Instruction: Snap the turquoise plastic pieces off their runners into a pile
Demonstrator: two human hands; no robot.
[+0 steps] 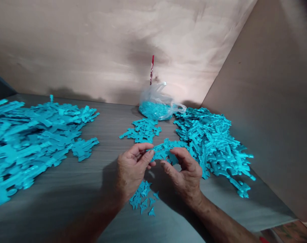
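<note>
My left hand (pixel 131 167) and my right hand (pixel 185 172) meet above the grey table (pixel 110 135), both pinching one flat turquoise plastic frame of small parts (pixel 163 150) held between them. Left thumb and fingers close on its left end; the right fingers curl round its right side. Below my hands lies a small scatter of loose turquoise bits (pixel 143 199). A big heap of the same turquoise frames (pixel 211 141) lies just right of my right hand.
Another large heap of turquoise pieces (pixel 29 141) covers the table's left side. A small cluster (pixel 142 130) lies in the middle. A clear plastic bag (pixel 157 101) holding turquoise bits stands at the back wall, a red stick (pixel 151 69) behind it. Cardboard walls enclose back and right.
</note>
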